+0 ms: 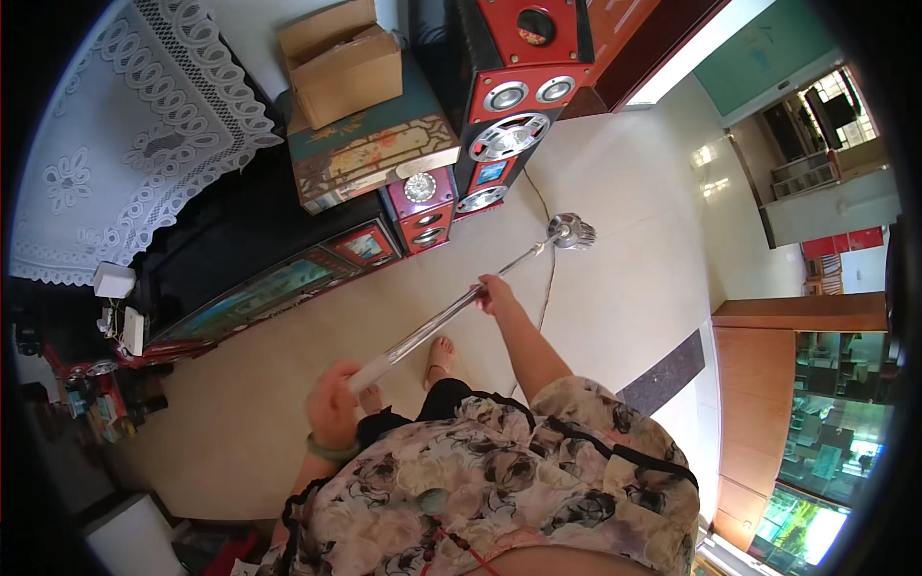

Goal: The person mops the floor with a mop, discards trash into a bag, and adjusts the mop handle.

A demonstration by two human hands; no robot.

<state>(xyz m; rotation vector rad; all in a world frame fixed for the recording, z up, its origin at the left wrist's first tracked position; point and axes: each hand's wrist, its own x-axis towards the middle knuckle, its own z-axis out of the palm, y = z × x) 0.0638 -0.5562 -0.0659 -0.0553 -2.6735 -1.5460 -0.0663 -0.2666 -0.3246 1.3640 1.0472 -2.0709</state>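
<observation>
A mop with a shiny metal pole [439, 318] slants across the floor before me. My left hand [333, 407], with a green bangle at the wrist, grips the thick upper end of the pole and looks slightly blurred. Farther down, my right hand [495, 294] is closed around the narrower middle of the pole. The round grey mop head [573, 232] rests on the pale tiled floor [627, 194], out ahead of my right hand. A thin cable [551, 281] runs along the floor and passes by the mop head.
On the left stands a black cabinet [238, 216], partly under a white lace cloth [108, 129]. An open cardboard box [349, 79] sits on a patterned box [374, 155]. Beside these rises a red-and-black speaker tower [511, 93]. A wooden cabinet [756, 396] with glass stands at right.
</observation>
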